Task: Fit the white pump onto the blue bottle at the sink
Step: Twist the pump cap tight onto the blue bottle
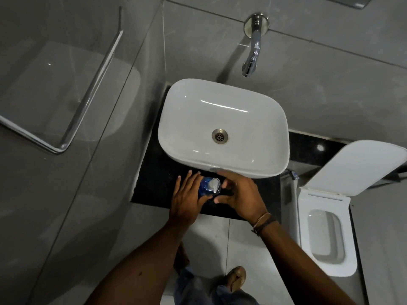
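Head view, landmark: white sink (259,119), a basin standing on a dark worktop (154,183).
Blue bottle (203,189): on the worktop just in front of the sink's near rim, seen from above; only a strip of blue shows between the hands, the body mostly hidden.
White pump (214,184): sits on top of the bottle; whether it is seated fully is hard to make out.
Left hand (187,201): in front of the sink, left of the bottle, fingers (189,176) spread and laid against the bottle's side.
Right hand (240,194): in front of the sink, right of the bottle, fingers curled toward the bottle's side; real contact is hidden by the hand itself.
Tap (252,56): on the wall behind the sink.
Toilet (326,238): right of the sink, lid up, partly cut off by the frame edge.
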